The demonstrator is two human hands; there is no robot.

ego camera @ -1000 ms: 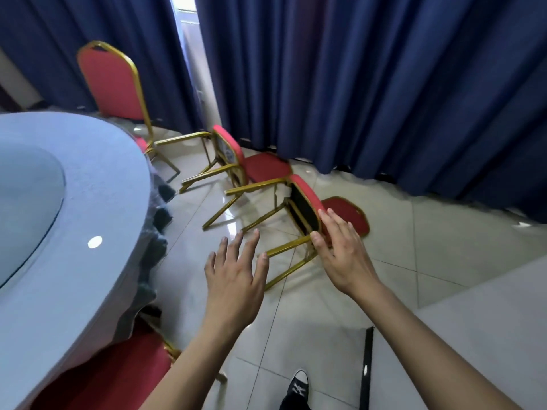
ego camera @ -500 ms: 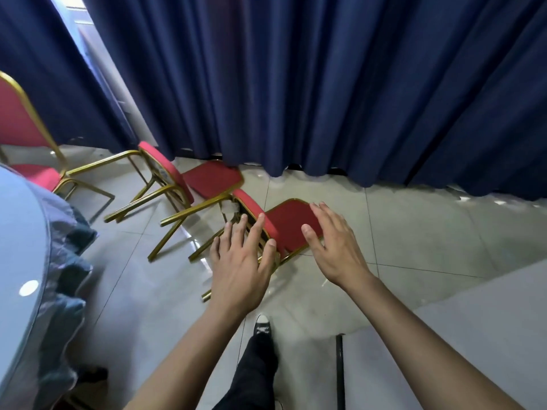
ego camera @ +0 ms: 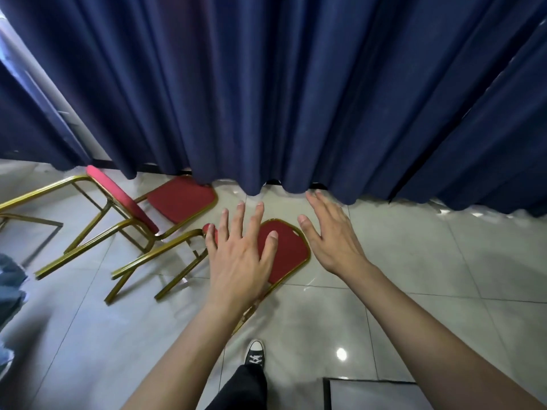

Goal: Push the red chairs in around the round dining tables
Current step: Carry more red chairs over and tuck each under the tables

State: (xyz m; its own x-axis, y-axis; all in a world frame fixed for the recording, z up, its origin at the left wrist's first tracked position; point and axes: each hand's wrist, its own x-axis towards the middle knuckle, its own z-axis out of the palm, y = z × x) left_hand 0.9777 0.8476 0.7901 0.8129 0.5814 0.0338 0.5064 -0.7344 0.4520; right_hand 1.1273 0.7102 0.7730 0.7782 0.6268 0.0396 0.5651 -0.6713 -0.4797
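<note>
Two red chairs with gold frames lie tipped over on the tiled floor, backs flat and legs pointing left. The nearer chair [ego camera: 288,250] lies straight ahead, and my left hand [ego camera: 239,255] hovers over its back with fingers spread, holding nothing. My right hand [ego camera: 331,235] reaches out open just right of that chair's back, above the floor. The farther chair [ego camera: 180,199] lies behind it to the left, its back touching the curtain hem. Whether either hand touches the chair cannot be told.
A dark blue curtain [ego camera: 296,99] fills the wall ahead. The blue tablecloth edge [ego camera: 10,279] shows at far left. More gold chair legs [ego camera: 29,220] lie at the left. My black shoe [ego camera: 254,355] stands on the tiles below, and a grey panel [ego camera: 373,395] sits bottom right.
I have stepped closer and turned right; the round table has slid out of view to the left. Both hands have reached forward over the nearer fallen chair's back.
</note>
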